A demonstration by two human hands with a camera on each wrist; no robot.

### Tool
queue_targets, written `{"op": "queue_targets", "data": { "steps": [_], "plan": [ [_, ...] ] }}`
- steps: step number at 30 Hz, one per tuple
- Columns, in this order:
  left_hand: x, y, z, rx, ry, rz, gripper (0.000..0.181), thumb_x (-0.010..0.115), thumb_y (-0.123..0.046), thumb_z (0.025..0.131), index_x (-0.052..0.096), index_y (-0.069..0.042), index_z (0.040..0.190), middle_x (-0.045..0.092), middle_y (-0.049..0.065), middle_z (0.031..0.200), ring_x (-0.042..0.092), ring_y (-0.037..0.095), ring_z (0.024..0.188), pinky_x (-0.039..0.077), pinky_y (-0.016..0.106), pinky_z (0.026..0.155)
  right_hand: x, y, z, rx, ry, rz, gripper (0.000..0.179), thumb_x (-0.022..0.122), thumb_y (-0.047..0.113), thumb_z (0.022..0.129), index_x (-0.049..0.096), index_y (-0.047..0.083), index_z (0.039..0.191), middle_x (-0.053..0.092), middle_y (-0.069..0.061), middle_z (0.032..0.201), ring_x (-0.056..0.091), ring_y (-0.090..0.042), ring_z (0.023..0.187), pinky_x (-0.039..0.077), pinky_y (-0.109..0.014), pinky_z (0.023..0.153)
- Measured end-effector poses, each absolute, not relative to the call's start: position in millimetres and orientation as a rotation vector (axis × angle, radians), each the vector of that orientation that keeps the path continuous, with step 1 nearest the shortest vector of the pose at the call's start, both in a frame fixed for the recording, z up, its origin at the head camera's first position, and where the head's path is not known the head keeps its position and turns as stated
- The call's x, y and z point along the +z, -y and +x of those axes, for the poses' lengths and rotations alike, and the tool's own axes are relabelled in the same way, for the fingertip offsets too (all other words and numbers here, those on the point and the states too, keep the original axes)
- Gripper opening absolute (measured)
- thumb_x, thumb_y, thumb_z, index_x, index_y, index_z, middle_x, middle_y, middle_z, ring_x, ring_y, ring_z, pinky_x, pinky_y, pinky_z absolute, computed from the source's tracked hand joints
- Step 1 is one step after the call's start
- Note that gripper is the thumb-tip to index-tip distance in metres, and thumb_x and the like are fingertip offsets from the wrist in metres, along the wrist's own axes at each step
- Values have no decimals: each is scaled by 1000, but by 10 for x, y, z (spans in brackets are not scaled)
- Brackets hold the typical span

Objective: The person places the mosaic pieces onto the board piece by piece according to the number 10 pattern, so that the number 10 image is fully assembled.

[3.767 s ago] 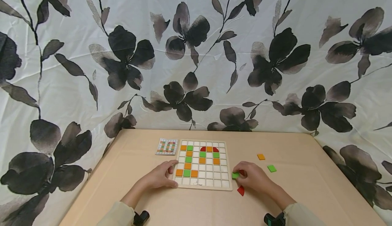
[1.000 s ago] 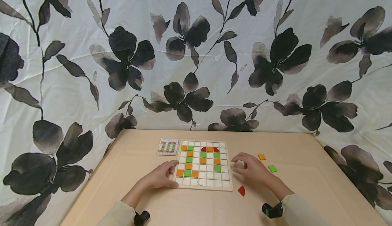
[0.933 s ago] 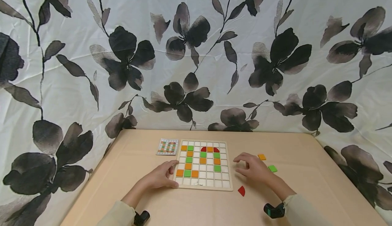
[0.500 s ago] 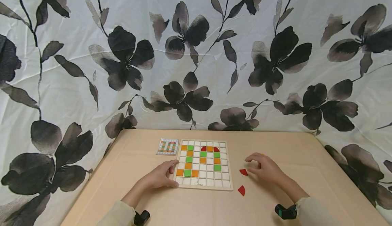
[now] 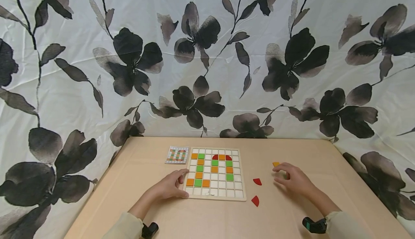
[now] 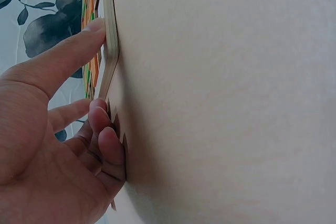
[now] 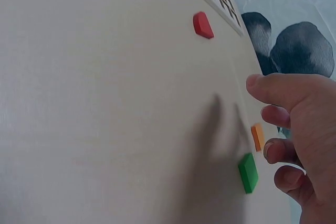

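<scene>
My left hand (image 5: pixel 171 185) rests against the left edge of a wooden grid board (image 5: pixel 226 194), thumb near its front corner and index finger farther back. In the left wrist view, the thumb lies on the board's rim and the other fingers are loosely bent. Orange, green and red tiles sit in some board squares. Right of the board, my right hand (image 5: pixel 297 180) hovers with fingers apart, holding nothing. Near its fingertips lie an orange tile (image 5: pixel 276 164) and a green tile (image 7: pixel 248 173), the green one mostly hidden in the head view.
Two red quarter-round pieces, one farther back (image 5: pixel 257 181) and one nearer (image 5: pixel 255 201), lie between the board and my right hand. A small pattern card (image 5: pixel 177 155) is at the board's upper left. Behind the table (image 5: pixel 214 221) hangs a floral cloth (image 5: pixel 240 70).
The green tile at my right fingertips is now in a board square. My right hand has moved right, uncovering a red quarter-round piece. The left hand stays at the board's edge.
</scene>
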State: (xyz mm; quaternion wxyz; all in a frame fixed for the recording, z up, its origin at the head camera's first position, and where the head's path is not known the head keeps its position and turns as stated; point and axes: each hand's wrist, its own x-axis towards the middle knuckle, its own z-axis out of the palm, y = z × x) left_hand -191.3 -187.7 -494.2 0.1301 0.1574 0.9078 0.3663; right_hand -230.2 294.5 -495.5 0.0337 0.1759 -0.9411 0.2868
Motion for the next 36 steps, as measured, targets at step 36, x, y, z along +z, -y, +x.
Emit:
{"op": "queue_targets", "data": {
  "steps": [36],
  "plan": [
    [-4938, 1866, -1901, 1067, -2635, 435, 81, 86, -26, 72, 44, -6, 139, 46, 11, 97, 41, 18, 81, 31, 23, 62, -5070, -3226, -2317, 780, 2947, 533, 25, 77, 9, 76, 71, 9, 100, 65, -4, 99, 41, -6, 65, 36, -23, 60]
  ]
}}
